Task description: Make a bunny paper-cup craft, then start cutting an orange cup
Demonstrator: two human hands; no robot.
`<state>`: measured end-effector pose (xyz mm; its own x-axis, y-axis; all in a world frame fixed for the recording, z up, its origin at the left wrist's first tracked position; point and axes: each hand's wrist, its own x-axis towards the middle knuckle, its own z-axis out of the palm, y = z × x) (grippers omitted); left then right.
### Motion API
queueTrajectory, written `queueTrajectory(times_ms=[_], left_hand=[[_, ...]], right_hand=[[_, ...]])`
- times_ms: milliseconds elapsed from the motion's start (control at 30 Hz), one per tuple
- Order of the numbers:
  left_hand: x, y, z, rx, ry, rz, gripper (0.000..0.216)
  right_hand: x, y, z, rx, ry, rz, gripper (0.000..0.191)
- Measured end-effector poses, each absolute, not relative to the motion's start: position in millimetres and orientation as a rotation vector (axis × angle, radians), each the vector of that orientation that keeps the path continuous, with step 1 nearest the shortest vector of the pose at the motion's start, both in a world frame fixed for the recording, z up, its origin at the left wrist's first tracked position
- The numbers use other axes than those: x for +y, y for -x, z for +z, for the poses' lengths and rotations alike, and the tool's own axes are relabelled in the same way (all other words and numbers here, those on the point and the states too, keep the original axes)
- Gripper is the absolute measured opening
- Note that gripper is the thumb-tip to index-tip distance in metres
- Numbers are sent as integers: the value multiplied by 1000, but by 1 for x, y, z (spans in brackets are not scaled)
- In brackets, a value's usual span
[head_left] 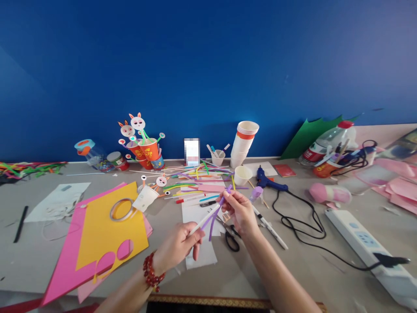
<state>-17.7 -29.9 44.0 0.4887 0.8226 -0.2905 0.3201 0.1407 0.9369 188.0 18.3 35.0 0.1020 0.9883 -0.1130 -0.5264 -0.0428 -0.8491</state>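
Note:
My left hand, with a red bead bracelet at the wrist, is closed around the lower part of a thin white stick. The stick slants up to the right. At its upper end, my right hand pinches a purple pipe cleaner between thumb and fingers. The pipe cleaner lies against the stick, with its ends hanging down between my hands. Below them are black-handled scissors and white paper. A white marker lies beside my right forearm.
A blue glue gun trails its black cord to a power strip at right. Yellow card and a tape roll lie left. Behind are several pipe cleaners, stacked paper cups and rabbit-faced cups.

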Motion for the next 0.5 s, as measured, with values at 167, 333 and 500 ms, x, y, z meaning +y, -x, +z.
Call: queueTrajectory(times_ms=[167,333,500], left_hand=[[-36,22,42,1115,-1468,488,41],[-42,25,36,1126,-1435,509,43],[-46,31,28,1120,-1313,625,42]], right_hand=[[18,-186,34,-635,907,1381,30],[16,-183,34,-649,919,1401,30],[15,-179,32,-669,925,1441,31]])
